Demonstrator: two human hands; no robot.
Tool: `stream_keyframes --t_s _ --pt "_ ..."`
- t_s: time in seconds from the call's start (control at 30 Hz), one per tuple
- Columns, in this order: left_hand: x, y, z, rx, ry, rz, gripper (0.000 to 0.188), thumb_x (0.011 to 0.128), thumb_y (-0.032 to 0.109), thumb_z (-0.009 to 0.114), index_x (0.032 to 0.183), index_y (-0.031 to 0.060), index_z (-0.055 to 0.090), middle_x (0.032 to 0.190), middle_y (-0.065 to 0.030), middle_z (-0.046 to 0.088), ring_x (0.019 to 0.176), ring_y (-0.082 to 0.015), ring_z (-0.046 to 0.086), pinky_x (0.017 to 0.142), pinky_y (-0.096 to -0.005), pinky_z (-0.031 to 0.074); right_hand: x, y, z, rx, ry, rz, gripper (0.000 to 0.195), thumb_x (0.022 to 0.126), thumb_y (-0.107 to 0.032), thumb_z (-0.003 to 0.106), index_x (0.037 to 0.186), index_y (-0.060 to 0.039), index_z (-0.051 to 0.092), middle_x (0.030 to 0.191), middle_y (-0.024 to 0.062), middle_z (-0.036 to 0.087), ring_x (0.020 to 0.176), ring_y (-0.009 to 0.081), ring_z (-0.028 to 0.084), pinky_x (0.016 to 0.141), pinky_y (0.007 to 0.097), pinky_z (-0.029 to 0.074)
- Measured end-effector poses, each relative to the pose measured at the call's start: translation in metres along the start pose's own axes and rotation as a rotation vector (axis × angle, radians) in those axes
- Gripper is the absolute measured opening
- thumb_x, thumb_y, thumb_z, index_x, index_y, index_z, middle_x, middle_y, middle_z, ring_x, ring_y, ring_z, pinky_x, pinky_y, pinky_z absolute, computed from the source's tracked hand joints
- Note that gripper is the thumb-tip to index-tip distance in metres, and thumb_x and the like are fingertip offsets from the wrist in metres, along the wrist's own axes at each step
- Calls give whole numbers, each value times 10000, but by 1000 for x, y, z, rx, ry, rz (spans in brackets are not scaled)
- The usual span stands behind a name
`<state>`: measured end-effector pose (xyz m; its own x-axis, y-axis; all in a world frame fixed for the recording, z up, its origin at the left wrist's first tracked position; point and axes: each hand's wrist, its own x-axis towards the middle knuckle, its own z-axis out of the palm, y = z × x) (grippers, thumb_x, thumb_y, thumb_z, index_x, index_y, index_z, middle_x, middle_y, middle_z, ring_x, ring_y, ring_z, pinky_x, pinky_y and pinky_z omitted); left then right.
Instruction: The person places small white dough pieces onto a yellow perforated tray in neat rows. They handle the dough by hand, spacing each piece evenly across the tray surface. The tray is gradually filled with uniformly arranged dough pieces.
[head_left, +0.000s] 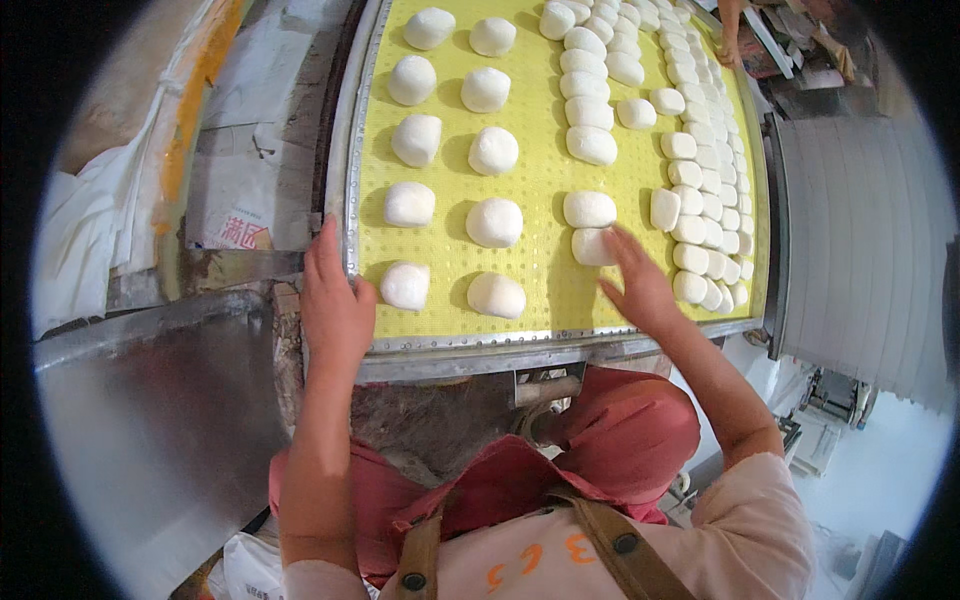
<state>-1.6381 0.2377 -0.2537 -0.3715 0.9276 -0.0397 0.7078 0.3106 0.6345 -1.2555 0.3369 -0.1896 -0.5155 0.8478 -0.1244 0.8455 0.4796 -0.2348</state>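
Before me lies a metal-framed tray with a yellow mesh surface (536, 300), bearing many white, floury dough pieces. My left hand (337, 307) straddles the tray's left metal frame (351, 187), fingers outside and thumb inside, close to a front-left dough ball (405, 286). Over on the right, my right hand (639, 285) has its fingertips at the right end of an oblong dough piece (591, 247), its thumb held apart. Another dough piece (589, 208) touches that one from behind. Two spaced columns of larger balls, including one dough ball (494, 223), stand on the left.
Packed rows of dough pieces (689, 259) line the tray's right side. A corrugated pale panel (847, 247) stands beyond it. At left are a metal sheet surface (150, 435) and white sacking (247, 150) with printing. Another person's hand (729, 54) is at the far right corner.
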Motion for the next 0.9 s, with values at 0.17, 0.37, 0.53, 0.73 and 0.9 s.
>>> stream_keyframes --t_s 0.17,0.37,0.53,0.73,0.9 --pt "-2 -2 -8 23 -57 -32 831 824 -26 617 1566 115 270 1441 -242 450 1309 -435 501 1064 -494 449 -25 -30 -10 -148 -4 87 714 773 -164 803 1405 -61 488 1266 174 592 1209 387 553 986 475 486" --pt "0 -9 -1 12 -43 17 807 847 -25 584 1574 128 267 1465 -233 432 1318 -434 492 1058 -493 449 -23 -35 25 -114 -221 116 653 725 -188 817 1315 -89 555 1130 133 611 1060 346 618 874 451 531" --pt "-2 -3 -7 11 -96 -17 784 852 -31 564 1567 135 289 1471 -224 430 1321 -440 484 1061 -492 440 -5 -65 0 -194 -175 30 636 706 -211 836 1267 -80 567 1126 129 614 1040 350 622 841 436 533" --pt "-2 -14 -5 29 -65 62 762 857 -22 562 1556 131 301 1479 -210 425 1329 -432 477 1063 -491 442 0 -72 29 -95 -215 160 594 776 -348 817 1226 -61 556 1118 167 646 908 397 676 789 486 547" --pt "-4 -9 -6 -3 -54 63 792 826 -20 615 1540 160 322 1483 -226 425 1282 -435 520 999 -504 488 -12 -65 34 -148 -111 134 435 818 -308 783 1083 -55 548 1021 166 642 913 368 680 760 475 548"
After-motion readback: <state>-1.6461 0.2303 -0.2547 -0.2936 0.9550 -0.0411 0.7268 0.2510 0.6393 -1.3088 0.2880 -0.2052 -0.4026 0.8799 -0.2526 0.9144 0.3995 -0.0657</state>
